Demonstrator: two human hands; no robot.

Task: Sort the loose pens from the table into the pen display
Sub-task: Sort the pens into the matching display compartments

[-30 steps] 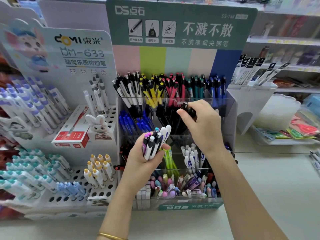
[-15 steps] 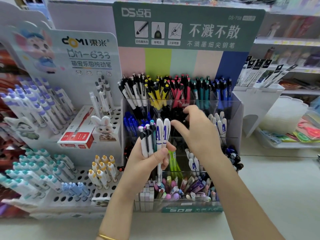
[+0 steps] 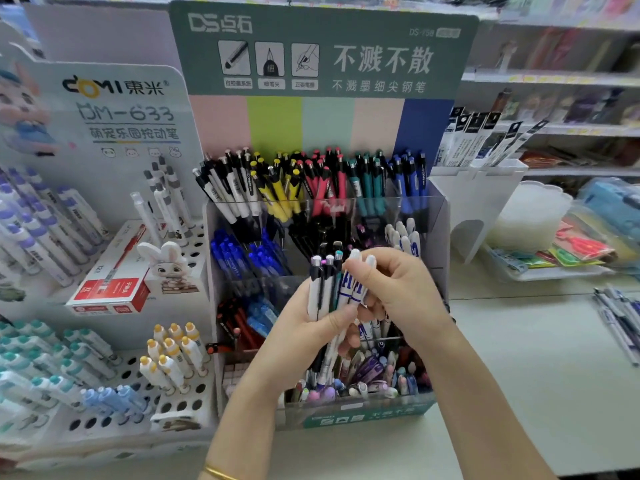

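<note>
Hands gripping pens, white-barrelled (lettering seemingly blue)

The pale counter carries a clear tiered pen display with a green header at its middle. Touching the display's left side stands a white perforated stand full of capped pens. Just right of the display sits a white card holder of packaged refills, and further right a translucent tub and a shallow tray of coloured items. Loose pens lie well right of the display, at the counter's edge.
</note>
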